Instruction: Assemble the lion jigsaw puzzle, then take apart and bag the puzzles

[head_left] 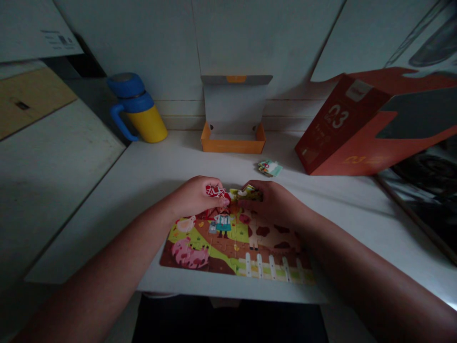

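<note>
A partly built farm jigsaw (232, 247) with pigs, a cow and a white fence lies on the white table (150, 166) in front of me. My left hand (194, 195) has its fingers curled, pinching a red and white puzzle piece (215, 191) at the puzzle's top edge. My right hand (271, 200) is closed on a green and yellow piece (247, 193) right beside it. The two pieces almost touch between my fingertips.
An open orange box (233, 143) with a raised grey lid stands at the back centre. A blue and yellow bottle (137, 107) is back left. A large red carton (360, 124) lies at the right. A few loose pieces (269, 167) sit near it.
</note>
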`<action>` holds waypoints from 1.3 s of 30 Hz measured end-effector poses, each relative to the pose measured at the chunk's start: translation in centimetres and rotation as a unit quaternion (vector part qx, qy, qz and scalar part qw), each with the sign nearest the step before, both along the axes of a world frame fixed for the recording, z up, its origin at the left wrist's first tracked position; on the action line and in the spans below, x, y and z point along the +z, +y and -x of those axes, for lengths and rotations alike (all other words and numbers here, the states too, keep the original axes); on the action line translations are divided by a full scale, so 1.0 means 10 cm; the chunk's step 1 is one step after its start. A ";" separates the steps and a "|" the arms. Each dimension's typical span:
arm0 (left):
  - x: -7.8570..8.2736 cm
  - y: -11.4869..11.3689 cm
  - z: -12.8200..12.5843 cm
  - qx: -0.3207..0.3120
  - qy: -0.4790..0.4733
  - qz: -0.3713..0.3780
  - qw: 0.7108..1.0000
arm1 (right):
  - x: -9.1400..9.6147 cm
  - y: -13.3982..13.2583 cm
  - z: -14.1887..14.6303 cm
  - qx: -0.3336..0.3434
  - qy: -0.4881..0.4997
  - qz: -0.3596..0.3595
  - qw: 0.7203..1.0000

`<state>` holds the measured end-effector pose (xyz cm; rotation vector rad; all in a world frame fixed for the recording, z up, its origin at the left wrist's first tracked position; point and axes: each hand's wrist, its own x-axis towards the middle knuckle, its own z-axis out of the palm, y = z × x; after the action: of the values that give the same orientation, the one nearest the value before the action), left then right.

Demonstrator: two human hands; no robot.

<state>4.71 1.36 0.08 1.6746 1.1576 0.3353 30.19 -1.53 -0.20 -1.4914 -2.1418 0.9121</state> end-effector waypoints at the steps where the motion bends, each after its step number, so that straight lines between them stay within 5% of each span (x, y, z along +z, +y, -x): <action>1: 0.00 0.00 0.00 0.000 -0.001 -0.007 1.000 | 0.00 0.00 -0.01 0.001 0.002 0.001 1.000; 8: 0.02 0.01 0.00 0.006 -0.011 -0.010 1.000 | 0.01 0.00 -0.01 -0.004 0.024 0.006 1.000; 14: 0.07 -0.01 0.01 0.032 -0.068 0.055 0.996 | 0.07 -0.01 -0.06 0.001 0.125 0.091 0.988; 22: 0.14 -0.04 0.07 -0.007 -0.234 0.145 0.961 | 0.15 -0.09 -0.07 0.073 0.363 0.233 0.899; 28: 0.13 -0.07 0.03 0.018 -0.318 0.149 0.936 | 0.12 -0.11 -0.05 0.096 0.434 0.216 0.869; 33: 0.09 -0.06 -0.02 0.115 -0.336 0.106 0.929 | 0.08 -0.10 0.00 0.024 0.416 0.165 0.894; 39: 0.03 0.04 -0.04 0.210 -0.337 0.069 0.915 | 0.03 0.01 -0.08 -0.079 0.329 -0.010 0.941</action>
<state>5.14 1.74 0.42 1.0308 0.9606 0.9929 31.03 -1.43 0.09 -1.1092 -1.5169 1.1254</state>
